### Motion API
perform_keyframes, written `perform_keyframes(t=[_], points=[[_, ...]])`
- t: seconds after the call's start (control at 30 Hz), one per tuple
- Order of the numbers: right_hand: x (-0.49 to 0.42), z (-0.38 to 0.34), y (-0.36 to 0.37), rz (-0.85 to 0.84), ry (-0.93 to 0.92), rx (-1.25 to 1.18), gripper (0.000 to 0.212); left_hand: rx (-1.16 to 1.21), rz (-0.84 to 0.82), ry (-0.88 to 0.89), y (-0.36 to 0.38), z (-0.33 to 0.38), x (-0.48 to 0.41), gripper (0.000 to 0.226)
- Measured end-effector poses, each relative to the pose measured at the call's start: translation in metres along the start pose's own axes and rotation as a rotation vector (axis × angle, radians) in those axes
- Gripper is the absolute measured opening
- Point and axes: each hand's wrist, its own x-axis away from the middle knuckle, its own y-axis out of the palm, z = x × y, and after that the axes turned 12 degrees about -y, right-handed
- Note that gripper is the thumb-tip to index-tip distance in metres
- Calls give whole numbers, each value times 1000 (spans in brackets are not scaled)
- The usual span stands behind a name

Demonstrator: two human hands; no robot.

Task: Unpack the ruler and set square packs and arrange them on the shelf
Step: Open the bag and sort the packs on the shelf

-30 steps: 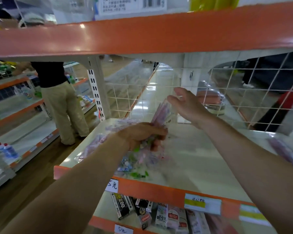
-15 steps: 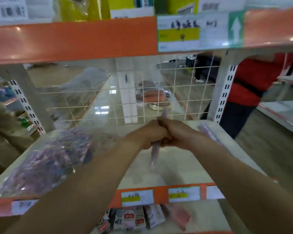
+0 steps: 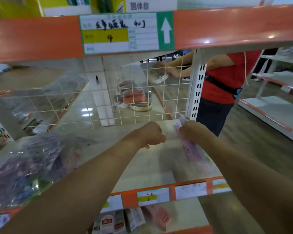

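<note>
A big clear plastic bag [image 3: 29,164] full of purple ruler and set square packs lies on the left part of the pale shelf [image 3: 142,168]. My right hand [image 3: 193,132] grips a flat pink-purple pack [image 3: 191,149] that lies along the right side of the shelf, near the white upright. My left hand [image 3: 152,135] hovers over the middle of the shelf, curled into a fist with nothing visible in it. The pack is motion-blurred.
A white wire grid [image 3: 125,102] closes the back of the shelf. The orange shelf edge [image 3: 227,26] above hangs low. A person in a red shirt [image 3: 227,76] stands behind the right upright [image 3: 196,88]. Small boxed goods [image 3: 118,222] fill the shelf below.
My hands have parted: the right hand carried the pack to the right side of the shelf and laid it nearly flat, while the left hand let go and stayed central.
</note>
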Motion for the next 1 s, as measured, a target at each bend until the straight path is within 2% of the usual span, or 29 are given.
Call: perform_keyframes(t=[0.1,0.27,0.37,0.43,0.53,0.67,0.77,0.87,1.0], points=[[-8,-8,3,-15,-22,131,35,-30,44,-30,-4,-10,-3,26],[-13,-20,8,-99,-63,425,38,-29,71,-72,-11,-25,-7,37],[-12,-21,11,-105,-104,534,37,-85,123,-64,-15,-33,-12,19],[-13,-25,8,-97,-113,565,36,-117,166,-55,-18,-38,-15,20],[-14,-49,-3,-68,-168,547,41,-166,224,-41,-28,-50,-14,39],[-14,-99,3,-75,-329,461,43,-185,303,-68,-53,-87,-11,43],[-18,-145,25,-172,-441,307,48,-166,362,-135,-85,-136,-2,46],[-15,-191,47,-279,-565,182,44,-113,410,-213,-124,-192,11,42],[-14,-245,75,-384,-636,155,47,-110,449,-311,-159,-256,29,40]])
